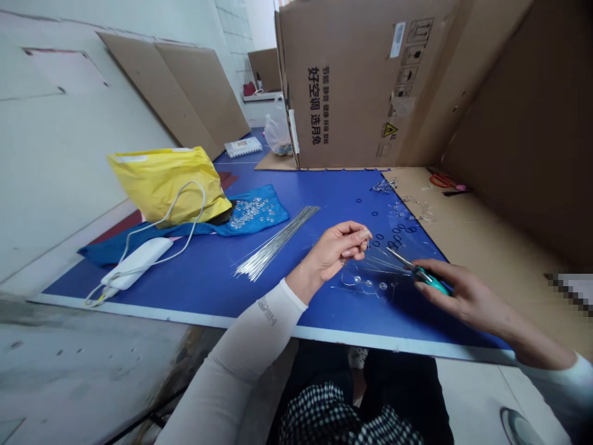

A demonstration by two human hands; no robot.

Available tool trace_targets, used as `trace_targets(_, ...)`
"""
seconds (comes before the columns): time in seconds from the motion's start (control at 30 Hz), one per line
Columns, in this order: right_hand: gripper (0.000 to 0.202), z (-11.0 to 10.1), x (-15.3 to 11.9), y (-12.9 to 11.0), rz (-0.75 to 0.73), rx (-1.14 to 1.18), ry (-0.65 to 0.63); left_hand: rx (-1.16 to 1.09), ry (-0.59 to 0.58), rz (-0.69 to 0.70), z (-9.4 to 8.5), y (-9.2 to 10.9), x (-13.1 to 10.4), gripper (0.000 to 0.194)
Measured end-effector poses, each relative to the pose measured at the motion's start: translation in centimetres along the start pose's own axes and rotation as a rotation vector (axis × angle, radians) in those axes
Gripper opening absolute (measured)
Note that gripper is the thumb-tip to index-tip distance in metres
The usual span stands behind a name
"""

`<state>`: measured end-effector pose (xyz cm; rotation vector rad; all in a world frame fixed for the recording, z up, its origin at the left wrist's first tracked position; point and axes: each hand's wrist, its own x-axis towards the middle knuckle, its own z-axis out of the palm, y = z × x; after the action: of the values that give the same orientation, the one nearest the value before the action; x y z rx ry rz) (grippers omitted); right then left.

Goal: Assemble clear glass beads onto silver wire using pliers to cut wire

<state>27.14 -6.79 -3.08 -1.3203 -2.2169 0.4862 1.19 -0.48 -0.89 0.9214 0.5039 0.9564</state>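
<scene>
My left hand (340, 248) is closed in a pinch above the blue table; a thin piece shows at its fingertips, too small to name. My right hand (467, 293) is wrapped round the teal handle of a pointed tool (430, 280), whose metal tip points left toward my left hand. Thin wires (384, 266) stretch between the two hands, just above the table. Below my left hand lie clear round beads (368, 284). Several black rings (396, 237) are scattered behind the tool tip. A bundle of straight metal wires (278, 243) lies left of my left hand.
A blue cloth (278, 207) holds many clear beads beside a yellow bag (171, 185). A white power strip (136, 264) with a cord lies at the left. Large cardboard (356, 86) stands behind the table (222, 290). Red-handled scissors (442, 180) rest on cardboard at the right.
</scene>
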Motion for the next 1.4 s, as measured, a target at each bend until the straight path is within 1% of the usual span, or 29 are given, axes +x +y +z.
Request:
trace_targets(0.13, 0.03, 0.6, 0.4, -0.7, -0.117, -0.056, 0.024, -0.01, 0.001, -0.011, 0.1, 0.0, 0.0, 0.014)
trace_targets(0.27, 0.031, 1.1, 0.5, -1.0, -0.169, -0.109, 0.077, 0.036, 0.008, -0.016, 0.2, 0.0, 0.0, 0.011)
trace_targets(0.37, 0.031, 1.2, 0.6, -1.2, -0.195, -0.117, 0.07, 0.078, 0.03, -0.027, 0.1, 0.0, 0.0, 0.011)
trace_targets(0.63, 0.029, 0.9, 0.5, -1.8, -0.189, -0.11, 0.054, 0.132, 0.048, -0.021, 0.0, -0.2, 0.0, 0.009)
trace_targets(0.87, 0.028, 0.9, 0.4, -2.0, -0.185, -0.128, 0.067, 0.112, 0.043, -0.02, 0.3, 0.1, -0.2, 0.01)
trace_targets(1.07, 0.028, 0.9, 0.3, -1.9, -0.181, -0.14, 0.043, 0.092, 0.034, -0.015, 0.3, 0.1, -0.1, 0.012)
trace_targets(1.27, 0.031, 1.1, 0.4, -1.7, -0.19, -0.148, 0.057, 0.112, 0.04, -0.008, 0.1, 0.0, 0.0, 0.013)
trace_targets(1.4, 0.032, 1.0, 0.3, -1.6, -0.213, -0.182, 0.073, 0.093, 0.02, -0.015, 0.2, 0.1, -0.1, 0.009)
